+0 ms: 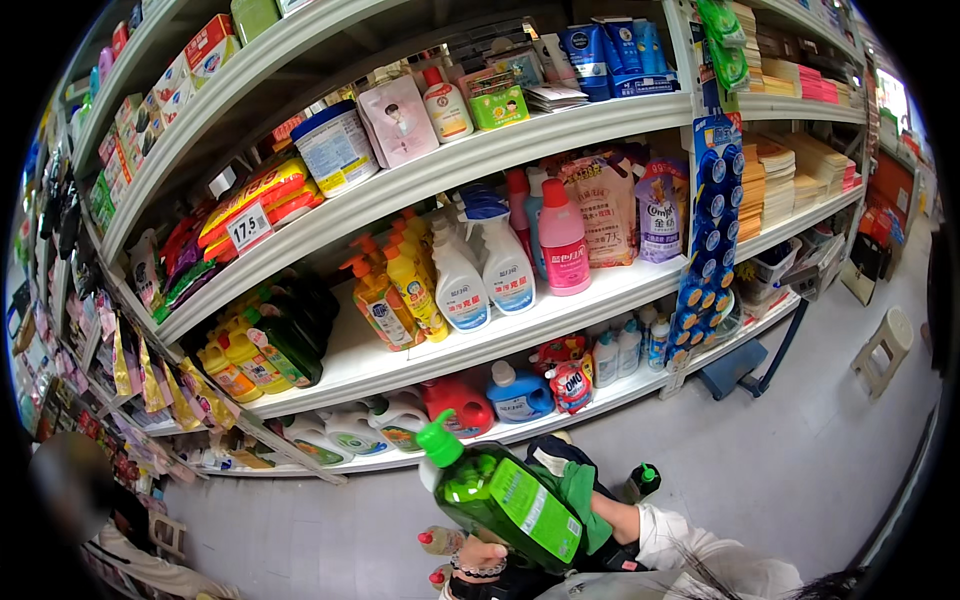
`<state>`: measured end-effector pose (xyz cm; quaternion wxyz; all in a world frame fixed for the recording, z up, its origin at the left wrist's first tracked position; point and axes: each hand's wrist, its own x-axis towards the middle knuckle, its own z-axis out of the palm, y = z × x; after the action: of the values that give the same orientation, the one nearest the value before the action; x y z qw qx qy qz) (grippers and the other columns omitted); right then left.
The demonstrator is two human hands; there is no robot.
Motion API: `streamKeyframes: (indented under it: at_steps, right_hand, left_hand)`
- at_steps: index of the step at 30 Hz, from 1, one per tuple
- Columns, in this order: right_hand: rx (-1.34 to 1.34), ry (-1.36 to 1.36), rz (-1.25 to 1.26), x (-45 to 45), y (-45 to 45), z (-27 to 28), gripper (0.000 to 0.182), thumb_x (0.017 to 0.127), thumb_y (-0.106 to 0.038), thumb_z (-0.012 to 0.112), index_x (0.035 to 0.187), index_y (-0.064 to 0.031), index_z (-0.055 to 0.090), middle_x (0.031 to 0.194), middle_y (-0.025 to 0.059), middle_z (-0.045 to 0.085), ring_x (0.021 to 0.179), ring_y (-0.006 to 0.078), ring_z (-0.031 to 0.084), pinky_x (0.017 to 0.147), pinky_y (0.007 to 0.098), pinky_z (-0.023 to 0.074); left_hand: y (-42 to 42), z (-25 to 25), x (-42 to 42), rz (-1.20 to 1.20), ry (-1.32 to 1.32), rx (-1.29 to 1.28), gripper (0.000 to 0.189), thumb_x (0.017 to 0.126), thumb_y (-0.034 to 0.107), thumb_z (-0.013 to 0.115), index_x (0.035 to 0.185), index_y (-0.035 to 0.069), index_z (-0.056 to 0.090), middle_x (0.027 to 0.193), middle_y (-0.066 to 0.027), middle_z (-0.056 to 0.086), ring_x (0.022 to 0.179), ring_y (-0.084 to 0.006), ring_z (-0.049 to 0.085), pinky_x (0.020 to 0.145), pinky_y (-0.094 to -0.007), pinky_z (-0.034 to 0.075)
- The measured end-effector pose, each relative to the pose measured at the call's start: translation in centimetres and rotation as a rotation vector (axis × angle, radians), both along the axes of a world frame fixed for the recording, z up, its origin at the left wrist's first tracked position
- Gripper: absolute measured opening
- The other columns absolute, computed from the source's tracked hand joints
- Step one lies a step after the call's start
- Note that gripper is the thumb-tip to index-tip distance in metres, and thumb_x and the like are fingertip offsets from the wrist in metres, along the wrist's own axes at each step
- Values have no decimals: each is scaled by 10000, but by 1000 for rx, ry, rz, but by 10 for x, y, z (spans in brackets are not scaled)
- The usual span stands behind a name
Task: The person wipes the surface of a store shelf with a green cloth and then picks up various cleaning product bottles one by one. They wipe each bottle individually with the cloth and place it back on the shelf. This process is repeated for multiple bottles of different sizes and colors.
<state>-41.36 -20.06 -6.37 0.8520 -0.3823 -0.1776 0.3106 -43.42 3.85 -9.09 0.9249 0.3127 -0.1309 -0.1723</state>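
Note:
My left hand, with a beaded bracelet at the wrist, supports a large dark-green pump bottle from its lower side. The bottle is tilted, its bright-green pump head pointing up and left and its green label facing up. A green cloth lies against the bottle's right side. My right hand is at that cloth, and its fingers are mostly hidden by the folds. On the floor beyond my right forearm stands a dark bottle with a green cap. Two red-capped bottles are beside my left hand.
White shelves curve across the front, holding spray bottles, a pink bottle and detergent jugs. A blue platform scale and a plastic stool stand to the right. Another person is at lower left.

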Motion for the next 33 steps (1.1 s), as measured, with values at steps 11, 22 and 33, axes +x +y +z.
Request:
streamKeyframes:
  at_steps: [11, 22, 33]
  right_hand:
    - [-209, 91, 12, -1, 20, 19, 471, 939, -109, 373, 1380, -40, 220, 1366, 86, 319, 1240, 192, 340, 1013, 304, 282]
    - [-401, 68, -351, 26, 24, -16, 329, 912, -170, 458, 1219, -52, 437, 1106, 70, 539, 981, 184, 530, 836, 330, 437]
    - [-801, -1290, -107, 70, 194, 46, 475, 733, -159, 689, 1150, -27, 504, 1095, 101, 548, 956, 245, 540, 824, 336, 422]
  left_hand:
    - [-29, 54, 16, 591, -171, 567, 618, 631, 85, 790, 1145, -27, 465, 1076, -92, 556, 941, -182, 555, 840, -338, 464]
    - [41, 0, 10, 1063, -268, 1098, 1046, 534, 144, 835, 1317, 8, 156, 1213, -144, 404, 1129, -223, 429, 973, -354, 335]
    - [93, -75, -41, 1161, -125, 1396, 962, 478, 214, 838, 1256, 57, 294, 1211, -172, 394, 1123, -345, 414, 954, -450, 315]
